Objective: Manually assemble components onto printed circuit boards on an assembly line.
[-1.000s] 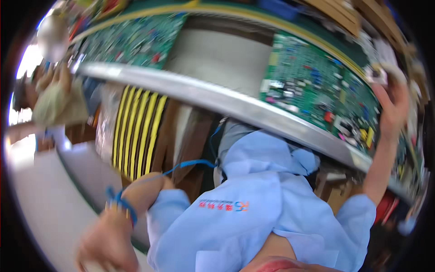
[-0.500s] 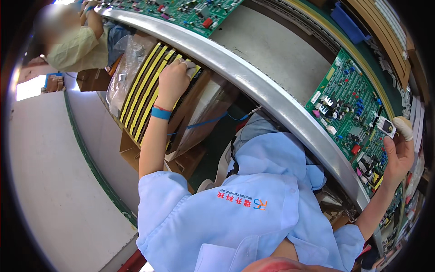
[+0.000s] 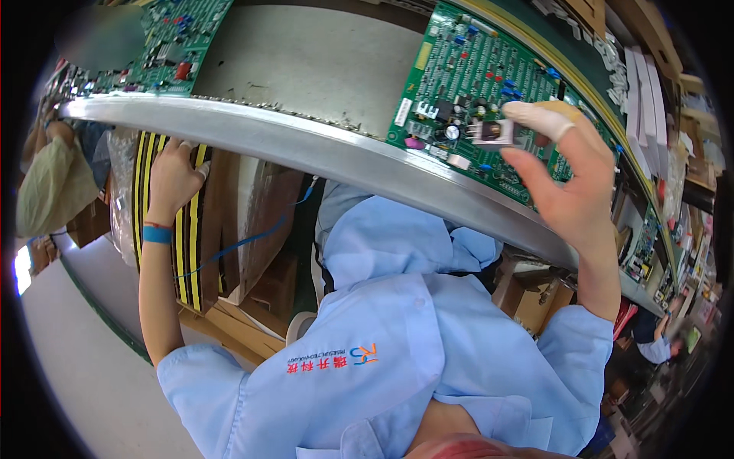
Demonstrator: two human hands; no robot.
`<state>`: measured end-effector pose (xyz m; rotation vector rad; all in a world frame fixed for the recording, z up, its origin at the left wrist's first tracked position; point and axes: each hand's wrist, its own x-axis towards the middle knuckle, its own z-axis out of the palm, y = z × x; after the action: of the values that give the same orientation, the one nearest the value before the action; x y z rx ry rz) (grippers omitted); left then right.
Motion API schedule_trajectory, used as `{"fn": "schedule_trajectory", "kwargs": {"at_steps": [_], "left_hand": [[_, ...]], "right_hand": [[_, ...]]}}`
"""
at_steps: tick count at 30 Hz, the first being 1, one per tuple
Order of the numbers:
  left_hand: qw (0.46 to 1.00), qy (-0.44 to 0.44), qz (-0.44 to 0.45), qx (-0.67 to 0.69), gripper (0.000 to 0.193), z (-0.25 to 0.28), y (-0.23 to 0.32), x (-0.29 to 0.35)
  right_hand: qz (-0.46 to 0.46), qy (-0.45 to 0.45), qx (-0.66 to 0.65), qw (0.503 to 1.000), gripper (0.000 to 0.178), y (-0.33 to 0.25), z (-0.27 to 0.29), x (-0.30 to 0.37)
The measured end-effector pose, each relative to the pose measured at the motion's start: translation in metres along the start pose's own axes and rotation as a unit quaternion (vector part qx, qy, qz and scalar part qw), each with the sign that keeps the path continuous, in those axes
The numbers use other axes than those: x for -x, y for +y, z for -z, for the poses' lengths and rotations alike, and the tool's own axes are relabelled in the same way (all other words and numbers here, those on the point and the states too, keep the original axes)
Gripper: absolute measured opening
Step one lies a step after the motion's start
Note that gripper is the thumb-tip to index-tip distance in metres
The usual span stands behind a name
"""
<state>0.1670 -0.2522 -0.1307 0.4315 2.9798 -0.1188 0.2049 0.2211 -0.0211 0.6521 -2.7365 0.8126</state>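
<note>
My right hand (image 3: pixel 577 180), fingertips wrapped in white covers, pinches a small electronic component (image 3: pixel 495 132) with a pale flat body and thin metal legs. It is held just above a green circuit board (image 3: pixel 459 65) crowded with parts, including a round capacitor, blue parts and a pink one. To the left, my left hand (image 3: pixel 174 174) reaches to the upper end of upright yellow-and-black strips (image 3: pixel 181 260) standing in a carton. Its fingers are curled there; what they grip, if anything, is hidden. A blue band with a cord circles that wrist.
A silver metal rail (image 3: pixel 306 145) runs between me and the boards. Another green board (image 3: pixel 164 57) lies at the far left. Clear plastic wrap (image 3: pixel 122 191) hangs beside the strips. A co-worker (image 3: pixel 53 180) is at the left edge. An open carton (image 3: pixel 531 298) sits below the rail.
My view has turned right. My right hand, still pinching the component, is now over the board's part near the capacitor. My left hand stays at the strips.
</note>
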Motion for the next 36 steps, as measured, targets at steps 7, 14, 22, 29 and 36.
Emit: {"fn": "schedule_trajectory", "kwargs": {"at_steps": [7,14,22,29,36], "left_hand": [[0.996,0.005,0.043,0.075,0.044,-0.003,-0.005,0.005],[0.991,0.057,0.081,0.094,0.046,-0.019,0.000,0.017],[0.972,0.145,0.087,0.161,0.045,-0.029,-0.021,0.023],[0.817,0.232,0.210,0.483,0.039,-0.027,-0.013,0.040],[0.634,0.264,0.162,0.709,0.055,0.012,0.019,0.058]], "right_hand": [[0.084,-0.041,0.113,0.989,0.036,0.003,-0.011,0.011],[0.114,-0.039,0.124,0.985,0.036,0.008,-0.018,0.011],[0.123,-0.065,0.155,0.978,0.034,0.002,-0.015,0.004],[0.190,-0.095,0.174,0.962,0.033,0.004,-0.017,-0.005],[0.160,-0.108,0.179,0.965,0.034,-0.016,-0.003,-0.003]]}}
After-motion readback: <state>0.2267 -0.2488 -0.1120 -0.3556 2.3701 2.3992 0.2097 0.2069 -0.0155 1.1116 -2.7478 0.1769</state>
